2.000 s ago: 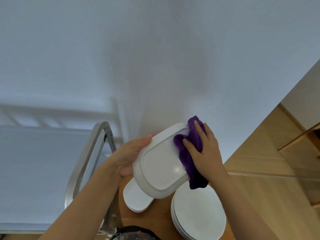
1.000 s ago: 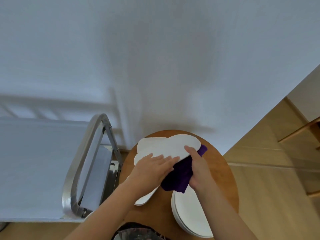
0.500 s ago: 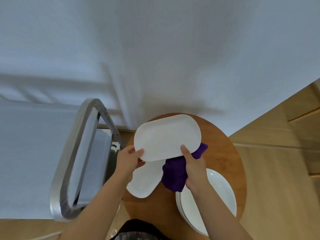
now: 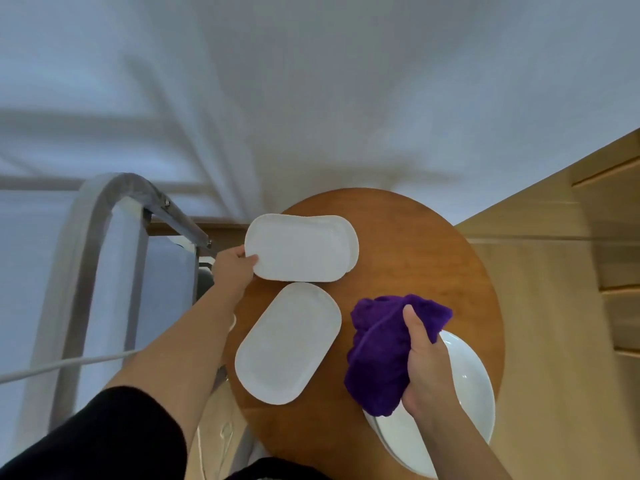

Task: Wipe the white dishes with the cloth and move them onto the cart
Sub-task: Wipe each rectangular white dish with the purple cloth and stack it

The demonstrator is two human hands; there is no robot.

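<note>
Now left hand (image 4: 231, 271) pinches the crosswise oblong plate (image 4: 298, 247); right hand (image 4: 427, 362) clutches cloth (image 4: 381, 351).

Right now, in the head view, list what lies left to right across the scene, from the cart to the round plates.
cart → left hand → oval dish on the table → purple cloth → right hand → stack of round plates

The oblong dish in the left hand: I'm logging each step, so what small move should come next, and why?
Probably carry the oblong dish left to the cart. The left hand pinches its rim, and the right hand holds the purple cloth clear of it, so wiping looks finished.
</note>
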